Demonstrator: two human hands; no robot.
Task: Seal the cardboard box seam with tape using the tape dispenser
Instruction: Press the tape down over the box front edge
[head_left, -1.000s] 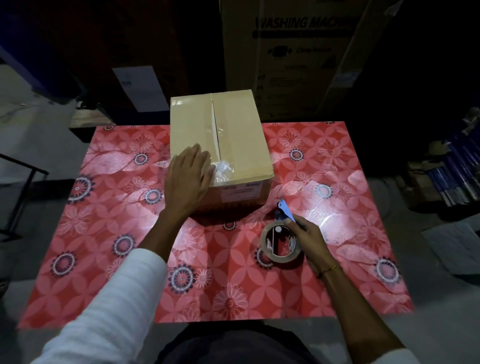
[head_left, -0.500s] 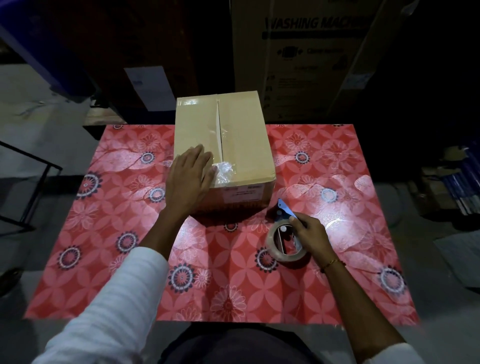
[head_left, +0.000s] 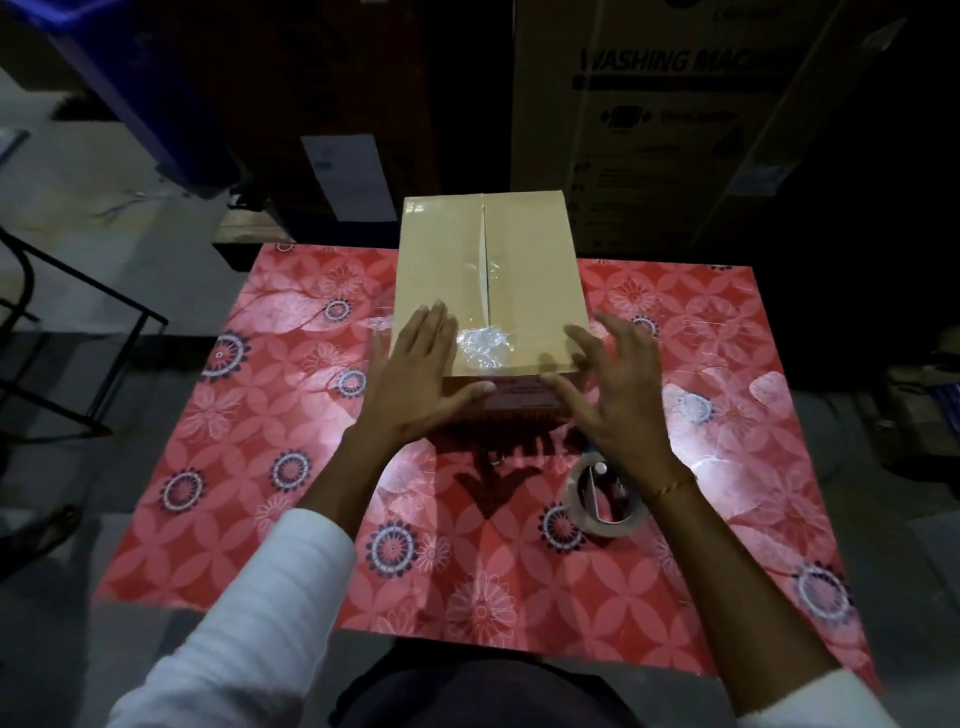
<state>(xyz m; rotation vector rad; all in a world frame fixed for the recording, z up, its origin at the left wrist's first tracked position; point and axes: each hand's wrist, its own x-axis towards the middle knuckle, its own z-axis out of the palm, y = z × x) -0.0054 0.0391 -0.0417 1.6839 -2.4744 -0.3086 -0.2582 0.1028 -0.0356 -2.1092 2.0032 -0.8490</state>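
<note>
The left hand is laid flat on the near left corner of the brown cardboard box, fingers spread over the top flap and thumb hooked across the front face; nothing is pinched in its grip. The box is judged to be steadied or squared this way, so the flaps stay level for taping.

The box is set at the far middle of the tabletop, which is covered by a red floral plastic sheet. The centre seam is seen running away from the person, with a dark gap showing along it, so it is not judged sealed. A crumpled wad of clear tape is stuck at the near end of the seam, messy and wrinkled.

The right hand is held open at the near right corner of the box, fingers splayed, grip empty; contact with the cardboard cannot be told for certain.

The tape dispenser with its roll of clear tape is left lying on the sheet under the right wrist, near the box, held by nothing.
</note>
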